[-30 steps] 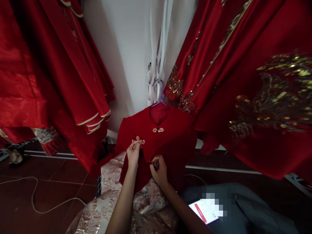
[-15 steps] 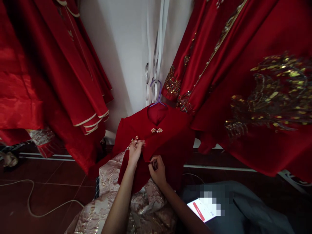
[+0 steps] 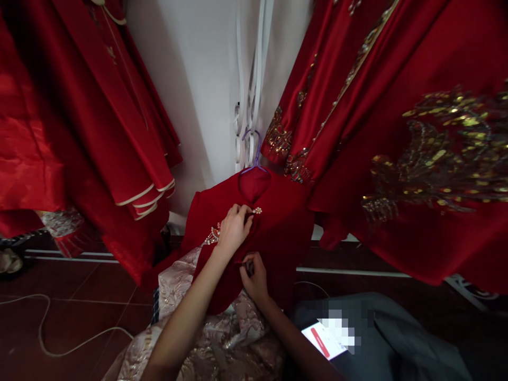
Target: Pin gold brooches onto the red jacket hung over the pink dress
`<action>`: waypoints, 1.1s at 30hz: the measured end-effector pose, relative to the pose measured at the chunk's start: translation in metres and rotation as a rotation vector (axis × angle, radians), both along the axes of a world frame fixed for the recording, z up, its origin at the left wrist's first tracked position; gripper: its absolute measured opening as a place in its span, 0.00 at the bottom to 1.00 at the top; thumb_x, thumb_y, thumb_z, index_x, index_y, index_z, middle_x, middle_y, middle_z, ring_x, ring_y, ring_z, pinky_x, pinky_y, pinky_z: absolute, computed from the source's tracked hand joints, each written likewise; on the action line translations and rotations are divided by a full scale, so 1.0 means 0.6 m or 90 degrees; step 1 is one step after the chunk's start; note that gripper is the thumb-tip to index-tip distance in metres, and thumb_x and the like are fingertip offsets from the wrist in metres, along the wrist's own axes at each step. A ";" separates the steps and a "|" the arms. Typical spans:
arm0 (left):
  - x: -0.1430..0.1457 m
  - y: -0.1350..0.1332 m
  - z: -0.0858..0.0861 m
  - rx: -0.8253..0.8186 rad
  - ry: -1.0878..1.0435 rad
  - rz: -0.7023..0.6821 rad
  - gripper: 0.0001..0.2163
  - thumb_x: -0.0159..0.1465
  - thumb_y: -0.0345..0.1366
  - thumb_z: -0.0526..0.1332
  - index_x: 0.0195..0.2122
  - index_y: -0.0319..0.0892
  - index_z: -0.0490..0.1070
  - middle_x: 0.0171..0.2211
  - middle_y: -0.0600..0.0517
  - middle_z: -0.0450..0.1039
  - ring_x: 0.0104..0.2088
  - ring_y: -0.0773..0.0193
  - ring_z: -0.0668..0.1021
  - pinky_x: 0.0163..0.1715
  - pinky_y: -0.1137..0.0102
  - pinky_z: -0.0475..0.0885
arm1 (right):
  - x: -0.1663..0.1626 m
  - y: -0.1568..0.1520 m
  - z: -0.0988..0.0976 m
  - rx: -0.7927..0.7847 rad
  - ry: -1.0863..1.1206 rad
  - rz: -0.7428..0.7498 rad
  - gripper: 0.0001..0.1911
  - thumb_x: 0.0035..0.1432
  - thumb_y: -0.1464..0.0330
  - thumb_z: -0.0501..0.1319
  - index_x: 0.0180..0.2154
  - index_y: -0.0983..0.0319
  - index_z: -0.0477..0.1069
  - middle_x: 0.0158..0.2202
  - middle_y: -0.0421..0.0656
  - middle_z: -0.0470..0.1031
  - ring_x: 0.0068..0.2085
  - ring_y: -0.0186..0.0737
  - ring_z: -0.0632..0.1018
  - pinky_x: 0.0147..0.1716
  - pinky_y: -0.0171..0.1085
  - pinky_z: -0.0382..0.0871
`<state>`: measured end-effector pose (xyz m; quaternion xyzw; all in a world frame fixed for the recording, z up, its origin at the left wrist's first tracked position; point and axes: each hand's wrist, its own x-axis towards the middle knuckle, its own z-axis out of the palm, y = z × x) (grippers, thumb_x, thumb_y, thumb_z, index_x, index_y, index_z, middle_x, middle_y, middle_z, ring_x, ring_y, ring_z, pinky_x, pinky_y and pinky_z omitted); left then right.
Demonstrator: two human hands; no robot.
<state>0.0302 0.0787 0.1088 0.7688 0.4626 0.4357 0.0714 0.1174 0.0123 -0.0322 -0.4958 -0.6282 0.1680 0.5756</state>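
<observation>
A red jacket (image 3: 288,222) with a V neck hangs from a purple hanger (image 3: 257,151). Just below its neckline is a flower-shaped beaded clasp (image 3: 257,210). My left hand (image 3: 235,225) is closed at this clasp, its fingers covering the clasp's left half. Lower on the front opening, my right hand (image 3: 254,271) pinches the edge of the jacket; its fingertips are partly in shadow. Beaded trim (image 3: 213,234) shows to the left of my left wrist. Pale pink shiny brocade fabric (image 3: 178,286) lies beneath my forearms and the jacket's lower edge.
Red garments (image 3: 115,132) hang on the left, and a red garment with gold sequins (image 3: 444,153) hangs on the right. White metal bars (image 3: 257,63) rise behind the hanger. A lit phone (image 3: 323,341) lies on dark fabric at lower right. A pale cable (image 3: 43,338) crosses the tiled floor.
My left hand has moved up and right, from the jacket's left front panel to the beaded clasp under the neckline. The right hand has stayed nearly in place at the lower edge.
</observation>
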 end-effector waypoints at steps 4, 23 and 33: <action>-0.005 0.029 0.014 0.055 0.148 0.006 0.10 0.63 0.41 0.54 0.43 0.47 0.67 0.38 0.49 0.63 0.36 0.63 0.70 0.28 0.73 0.66 | 0.001 0.001 -0.001 -0.001 0.004 -0.008 0.09 0.45 0.77 0.52 0.30 0.60 0.62 0.28 0.38 0.62 0.27 0.33 0.65 0.27 0.33 0.60; -0.020 0.048 0.041 0.229 0.275 -0.130 0.11 0.64 0.33 0.49 0.40 0.44 0.70 0.27 0.52 0.69 0.33 0.63 0.72 0.58 0.53 0.48 | 0.011 0.005 0.103 0.171 0.115 -0.142 0.05 0.56 0.67 0.54 0.37 0.60 0.62 0.42 0.48 0.64 0.46 0.44 0.67 0.48 0.48 0.59; -0.042 0.036 0.032 0.175 0.167 0.245 0.21 0.60 0.26 0.49 0.56 0.39 0.58 0.47 0.41 0.67 0.45 0.54 0.70 0.51 0.55 0.57 | -0.006 0.141 0.259 -0.100 0.228 -0.061 0.38 0.58 0.47 0.43 0.61 0.66 0.47 0.63 0.55 0.48 0.64 0.49 0.51 0.59 0.51 0.48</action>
